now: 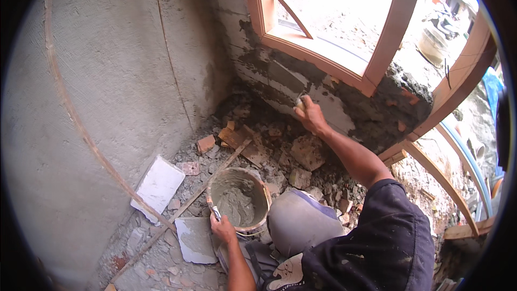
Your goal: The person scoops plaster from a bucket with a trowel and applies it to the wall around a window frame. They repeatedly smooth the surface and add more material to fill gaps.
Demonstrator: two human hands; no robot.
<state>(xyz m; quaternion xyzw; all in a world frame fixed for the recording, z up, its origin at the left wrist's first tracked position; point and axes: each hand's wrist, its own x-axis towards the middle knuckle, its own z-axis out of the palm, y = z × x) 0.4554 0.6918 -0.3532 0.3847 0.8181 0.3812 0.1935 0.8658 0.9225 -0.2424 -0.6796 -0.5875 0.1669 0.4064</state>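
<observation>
My right hand [309, 114] grips a trowel handle [300, 102] against the low wall [334, 110] under the wooden window frame [318, 70]; its blade is hard to make out. Patchy grey mortar and pale block faces cover that wall. At the left side of a bucket [265, 196] half full of grey mortar [237, 202], my left hand [223, 227] is closed around something silvery at the rim, too small to name. My grey-trousered knee [301, 221] is beside the bucket.
Rubble [304, 156] covers the ground. Two white-faced boards [159, 183] lie by the plastered left wall [97, 108], with a long stick [188, 205] across the debris. Curved-looking timbers [441, 172] and a pale blue pipe [466, 156] stand at the right.
</observation>
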